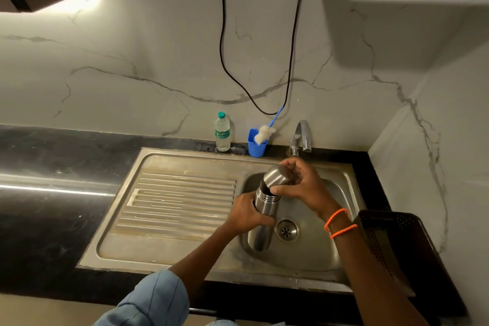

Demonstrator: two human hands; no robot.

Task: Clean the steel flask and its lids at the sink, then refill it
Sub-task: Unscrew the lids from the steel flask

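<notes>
Over the sink basin [312, 254] I hold a steel flask [262, 235] upright, tilted slightly. My left hand [247, 216] grips its body around the middle. My right hand [304, 184] holds the steel cup lid [276, 176] at the flask's top, thumb in front and fingers curled over it. The lid sits at an angle over the neck, with a dark gap showing under its rim. No water runs from the tap [301, 137].
A blue cup [256, 147] with a bottle brush [264, 133] and a plastic water bottle [222, 132] stand behind the sink. The ribbed drainboard [180, 201] lies left of the basin. A dark basket [397, 243] sits at the right. A black cable [225, 61] hangs down the wall.
</notes>
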